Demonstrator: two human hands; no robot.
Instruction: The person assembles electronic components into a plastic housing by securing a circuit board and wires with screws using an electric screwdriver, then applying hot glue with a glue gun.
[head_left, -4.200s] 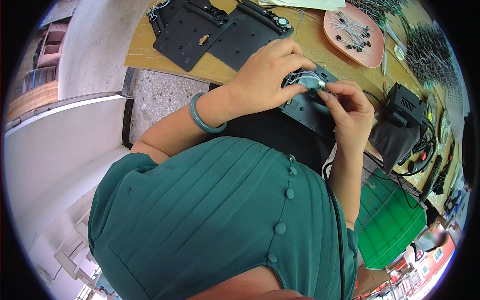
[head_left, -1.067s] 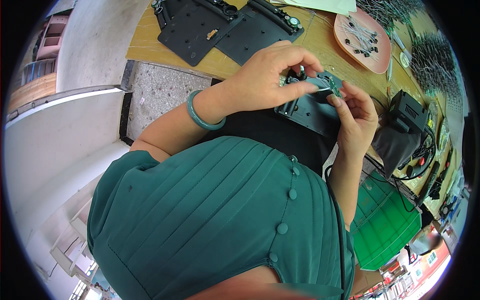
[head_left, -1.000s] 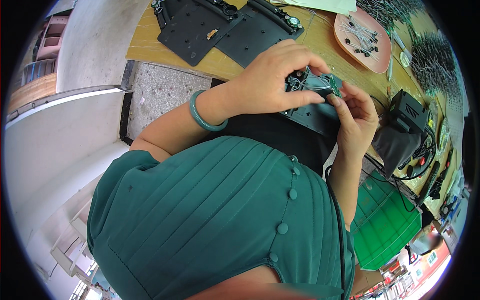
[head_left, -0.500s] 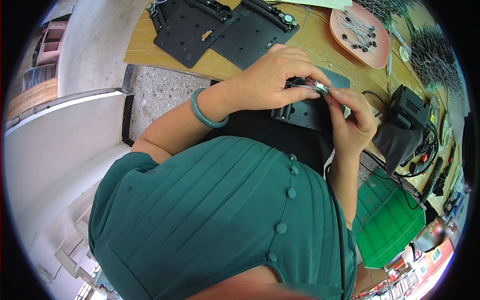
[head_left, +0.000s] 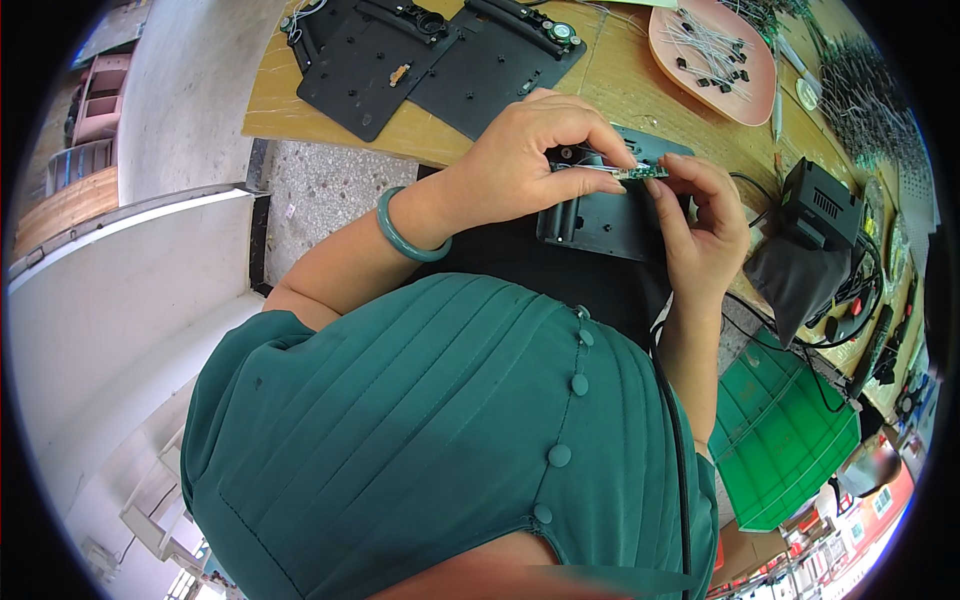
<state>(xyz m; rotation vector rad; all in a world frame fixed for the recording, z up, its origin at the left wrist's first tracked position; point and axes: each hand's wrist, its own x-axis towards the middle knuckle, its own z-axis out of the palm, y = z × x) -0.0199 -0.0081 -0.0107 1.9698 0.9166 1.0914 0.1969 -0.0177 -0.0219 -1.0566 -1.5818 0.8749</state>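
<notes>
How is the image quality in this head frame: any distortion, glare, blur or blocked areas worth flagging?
Head view: strong fisheye bend, the wooden bench edge curves and black corners frame the circle; lighting is even daylight, no harsh glare; the left hand and right hand are fairly sharp around the small green circuit board; the green dress fills the lower half, blocking much of the scene.

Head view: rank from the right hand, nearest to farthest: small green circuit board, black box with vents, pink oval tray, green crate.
From the right hand:
1. Small green circuit board, pinched at its fingertips.
2. Black box with vents, just to its right.
3. Pink oval tray, up the bench.
4. Green crate, down by the floor.
</notes>
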